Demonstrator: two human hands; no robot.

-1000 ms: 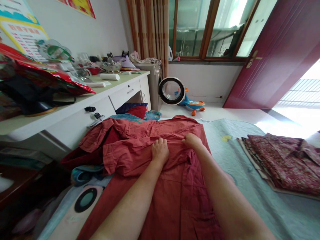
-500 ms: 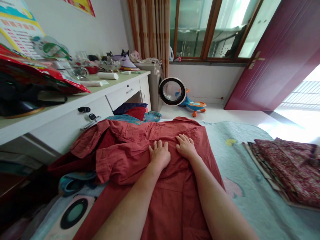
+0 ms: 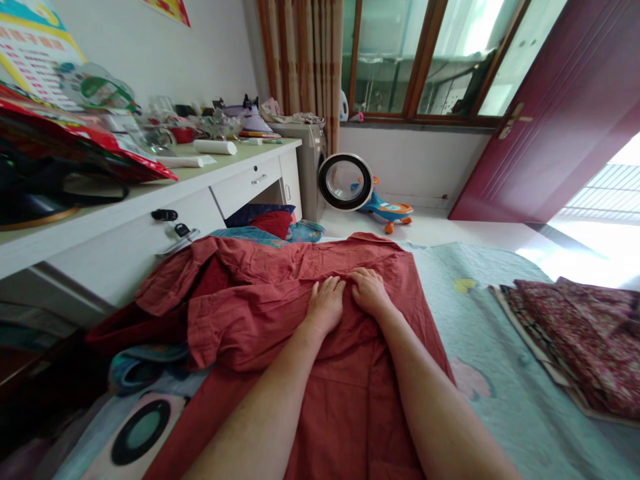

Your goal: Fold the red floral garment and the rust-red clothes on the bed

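Observation:
A rust-red long-sleeved shirt point(image 3: 260, 320) lies spread before me, its sleeves folded toward the left and its collar side farthest away. My left hand point(image 3: 326, 305) rests palm down on the sleeve cloth, fingers stretched forward. Just to its right, my right hand point(image 3: 371, 291) presses on the shirt near the shoulder, fingers extended and slightly bent. Both hands touch the fabric, and small wrinkles run out from under them. The undersides of my fingers are hidden.
Folded patterned clothes point(image 3: 585, 333) lie on the pale blue blanket point(image 3: 480, 327) at right. Along the left runs a white desk point(image 3: 190, 200) with clutter on top. Beyond stand a washing machine with its round door point(image 3: 370, 183) swung out, a ride-on toy point(image 3: 395, 212) and a red door point(image 3: 530, 120).
My left hand has slid slightly right and forward, closer to my right hand, and its fingers lie closer together. My right hand stays nearly in place. The shirt barely shifts.

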